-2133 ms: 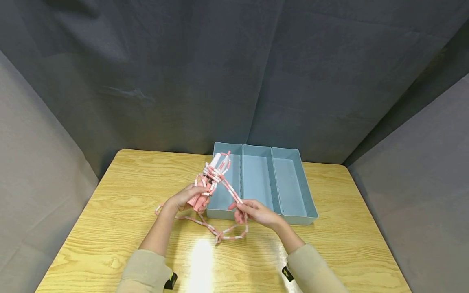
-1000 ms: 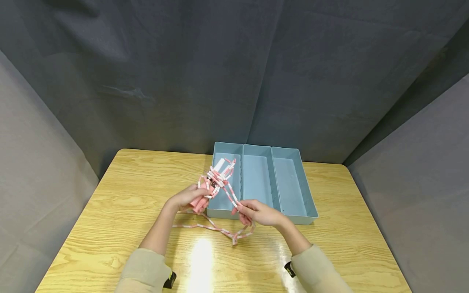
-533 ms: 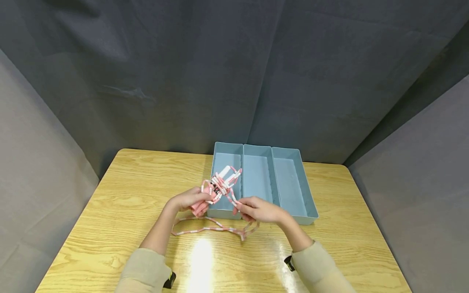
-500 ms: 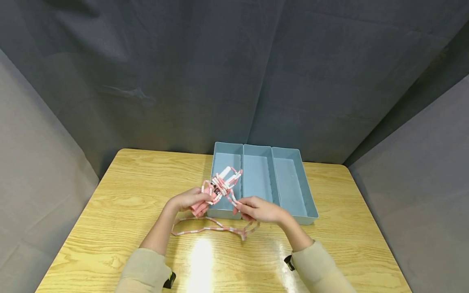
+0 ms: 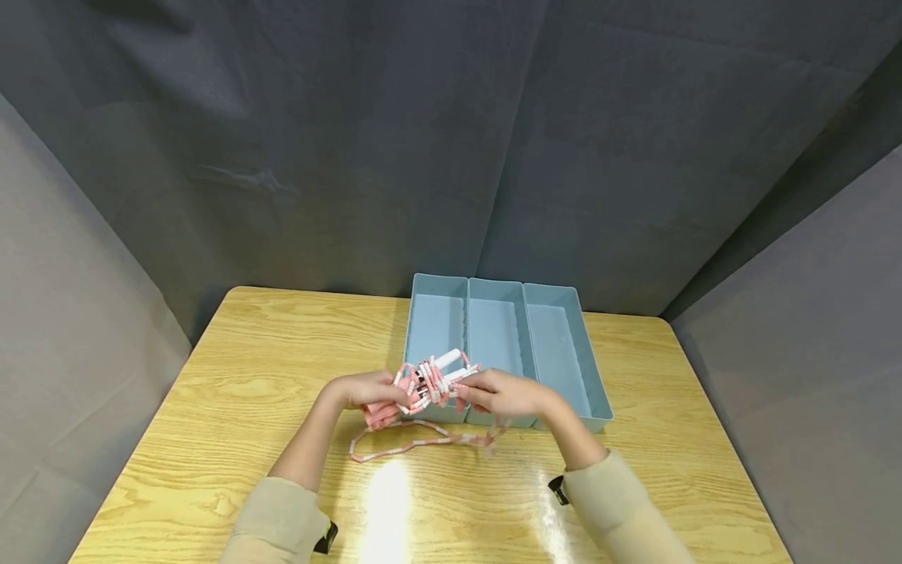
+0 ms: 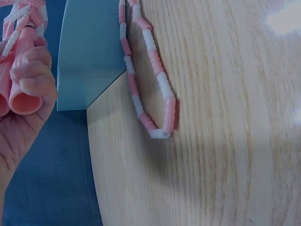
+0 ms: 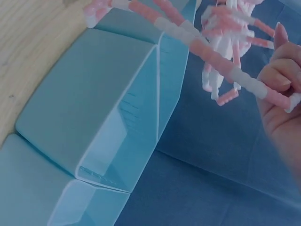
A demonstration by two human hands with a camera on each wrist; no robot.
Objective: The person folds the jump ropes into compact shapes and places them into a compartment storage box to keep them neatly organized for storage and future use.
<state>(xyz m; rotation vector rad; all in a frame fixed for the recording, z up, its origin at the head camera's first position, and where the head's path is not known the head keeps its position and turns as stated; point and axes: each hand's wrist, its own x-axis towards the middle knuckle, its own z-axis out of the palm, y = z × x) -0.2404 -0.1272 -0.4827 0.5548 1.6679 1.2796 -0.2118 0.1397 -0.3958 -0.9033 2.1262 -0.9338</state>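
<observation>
My left hand (image 5: 362, 389) grips the pink-and-white handles of a beaded jump rope (image 5: 431, 380). In the left wrist view its fingers curl round the pink handles (image 6: 26, 84), whose hollow ends point towards the camera. Pink and white beads are wound several times round the middle of the handles. With thumb and fingers my right hand (image 5: 507, 394) pinches a length of the beaded rope close to the handles' white ends. That rope (image 7: 202, 49) crosses the right wrist view from the fingers. A slack loop (image 6: 162, 80) hangs low over the table, below both hands.
Three long blue-grey trays (image 5: 560, 345) stand side by side at the back of the wooden table (image 5: 282, 345). The handles overlap the front of the left tray (image 5: 437, 313). Dark cloth (image 5: 352, 157) hangs behind, with grey panels (image 5: 63, 352) at both sides.
Both hands and the handles have shifted towards the table's front, and the handles lie flatter. The right hand has drawn in to the wound bundle. The slack loop has slid right.
</observation>
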